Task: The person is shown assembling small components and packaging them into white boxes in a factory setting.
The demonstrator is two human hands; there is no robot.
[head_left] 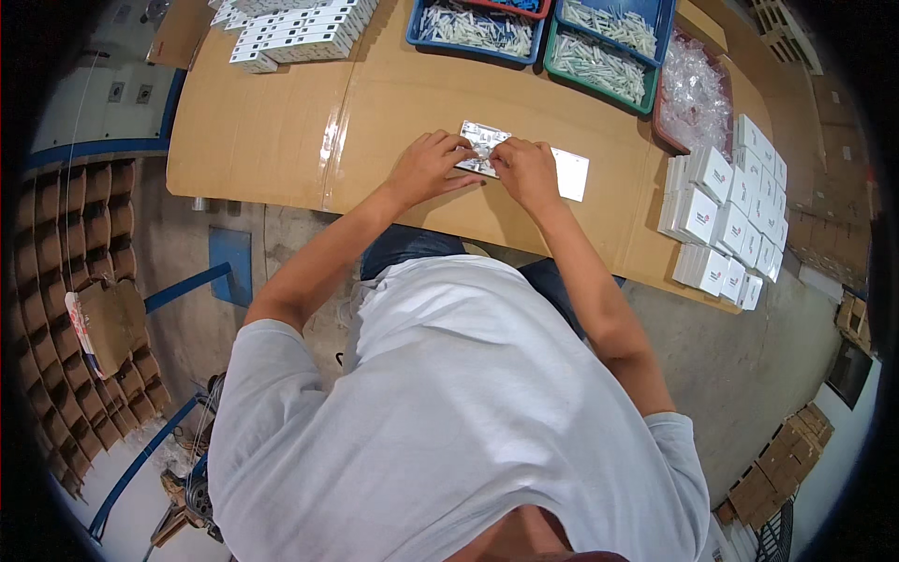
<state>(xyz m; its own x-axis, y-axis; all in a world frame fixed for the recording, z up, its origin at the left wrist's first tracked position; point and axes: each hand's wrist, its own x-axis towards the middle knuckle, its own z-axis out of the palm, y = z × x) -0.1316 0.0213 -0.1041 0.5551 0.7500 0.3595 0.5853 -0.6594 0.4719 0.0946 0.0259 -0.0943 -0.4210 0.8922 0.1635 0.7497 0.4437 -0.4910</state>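
Brown tabletop (pixel 253 122), left hand (pixel 429 167), right hand (pixel 530 172), both touching white box (pixel 483 135) (grip closure unclear)

I see a tan tabletop (pixel 253 112) under blue trays (pixel 473 56), a green tray (pixel 599 97) and a dull-red tray (pixel 670 140). The workpiece (pixel 480 135) shows white and silver, the panel (pixel 572 175) white; the right-hand boxes (pixel 726 208) carry small reddish-and-dark marks on white, the shirt (pixel 449 375) pale grey-white.

Bright light covers the cardboard-topped table (pixel 253 131) I view remotely, glare streaking the tape strip (pixel 332 145) on its left part, soft shadows falling by its near edge, fisheye curvature bending its outline, black vignetting surrounding it.
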